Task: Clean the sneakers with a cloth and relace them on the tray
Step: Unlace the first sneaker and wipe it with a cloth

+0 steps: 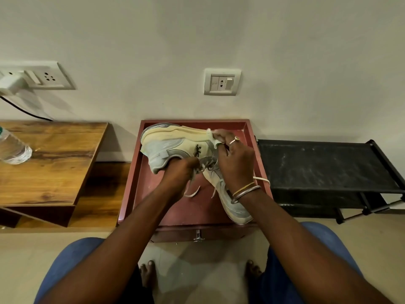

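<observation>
Cream sneaker (173, 142) in left hand (179, 172); right hand (234, 163) holds cloth (211, 137) against it.

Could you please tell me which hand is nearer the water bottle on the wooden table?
Left. The left hand grips the raised sneaker, right of the water bottle; the right hand lies farther right, pinching the cloth against that sneaker's sole.

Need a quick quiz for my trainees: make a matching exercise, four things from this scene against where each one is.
Things: 1 raised sneaker; 2 second sneaker; 3 cloth; 4 water bottle.
Places: A on the wooden table; B in the right hand, against a sole; C lying in the tray; D gripped by the left hand.
Pairs: 1-D, 2-C, 3-B, 4-A.
</observation>
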